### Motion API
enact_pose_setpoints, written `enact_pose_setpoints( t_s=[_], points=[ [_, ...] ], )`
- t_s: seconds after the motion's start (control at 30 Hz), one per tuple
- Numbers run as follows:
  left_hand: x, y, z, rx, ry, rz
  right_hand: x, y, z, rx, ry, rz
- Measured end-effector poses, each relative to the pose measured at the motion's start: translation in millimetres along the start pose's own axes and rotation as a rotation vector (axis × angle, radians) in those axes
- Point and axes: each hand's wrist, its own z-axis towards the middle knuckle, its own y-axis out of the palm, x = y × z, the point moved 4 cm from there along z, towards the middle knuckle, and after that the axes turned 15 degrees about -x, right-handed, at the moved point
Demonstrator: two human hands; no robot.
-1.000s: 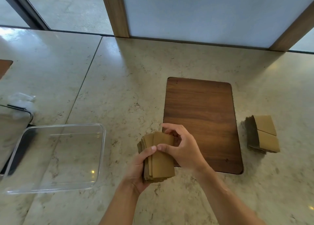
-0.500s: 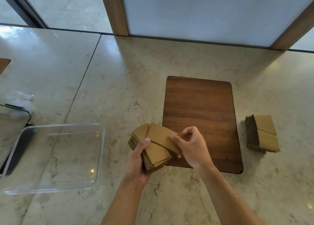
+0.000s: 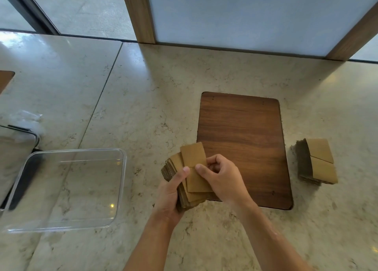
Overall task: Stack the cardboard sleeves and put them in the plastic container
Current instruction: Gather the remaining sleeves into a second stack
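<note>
A stack of brown cardboard sleeves (image 3: 185, 195) rests in my left hand (image 3: 170, 195), thumb pressed on its top. My right hand (image 3: 222, 178) pinches the top sleeve (image 3: 194, 158), which sits skewed and pushed farther away than the rest of the stack. Both hands hover over the counter at the near-left corner of the wooden board (image 3: 243, 141). The clear plastic container (image 3: 120, 188) stands to the left with nothing in it. A second stack of sleeves (image 3: 319, 162) lies on the counter right of the board.
A metal tray or lid (image 3: 14, 148) lies at the far left, partly under the container's edge, with crumpled clear plastic (image 3: 26, 119) behind it. A wall panel with wooden posts (image 3: 139, 12) bounds the far side of the stone counter.
The top sleeve, turned sideways half a second ago, now lies nearly lengthwise on the stack under my right fingers. The stack has shifted slightly in my left hand.
</note>
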Motion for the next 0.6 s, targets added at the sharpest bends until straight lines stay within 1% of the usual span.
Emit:
enact_pose_setpoints(
  t_s=[0.07,0.1,0.17,0.23,0.27,0.3,0.37,0.43,0.47,0.5,0.53,0.6],
  points=[
    [-4,-1,-3,-0.036,-0.027,-0.026,1,7,-1,-0.062,0.022,-0.086],
    [-6,-2,-5,-0.052,-0.033,-0.03,2,9,-1,-0.128,0.052,-0.052],
    [-7,-1,-7,-0.095,-0.012,0.012,5,12,-3,-0.332,0.125,0.18],
    [-3,4,-6,-0.092,0.061,0.194,6,6,-8,-0.541,0.131,0.378],
    [-1,7,-5,-0.095,0.091,0.314,5,1,-12,-0.618,0.106,0.41],
    [1,10,-3,-0.098,0.114,0.432,3,-3,-15,-0.665,0.081,0.406],
    [6,17,0,-0.084,0.154,0.609,-2,-11,-18,-0.698,0.022,0.381],
    [9,25,6,-0.103,0.163,0.679,-9,-20,-16,-0.689,-0.047,0.369],
    [9,30,10,-0.121,0.152,0.685,-12,-28,-15,-0.664,-0.08,0.306],
    [9,34,15,-0.129,0.147,0.695,-16,-37,-12,-0.614,-0.107,0.149],
    [11,36,18,-0.122,0.149,0.72,-20,-47,-10,-0.536,-0.125,-0.109],
    [14,37,26,-0.112,0.158,0.837,-26,-65,-5,-0.334,-0.209,-0.719]
  ],
)
